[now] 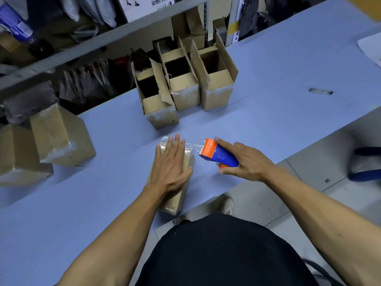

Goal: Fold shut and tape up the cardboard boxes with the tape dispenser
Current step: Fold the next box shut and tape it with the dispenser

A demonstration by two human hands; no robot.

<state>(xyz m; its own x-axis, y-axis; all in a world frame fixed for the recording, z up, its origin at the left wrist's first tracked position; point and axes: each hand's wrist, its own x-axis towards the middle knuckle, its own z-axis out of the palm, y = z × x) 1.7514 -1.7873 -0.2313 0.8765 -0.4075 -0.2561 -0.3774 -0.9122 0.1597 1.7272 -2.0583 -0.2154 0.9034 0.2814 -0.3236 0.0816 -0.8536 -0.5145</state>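
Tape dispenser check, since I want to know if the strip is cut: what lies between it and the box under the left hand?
In the head view, a stretch of clear tape runs from the tape dispenser to the box, uncut.

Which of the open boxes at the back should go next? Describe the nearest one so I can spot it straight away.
Start at the far edge of the blue table, where three open cardboard boxes stand side by side below the shelving. The nearest one is the leftmost open box, set a little closer to the person than the other two. Its tall right-hand flap is torn and ragged, unlike its neighbours' cleaner flaps.
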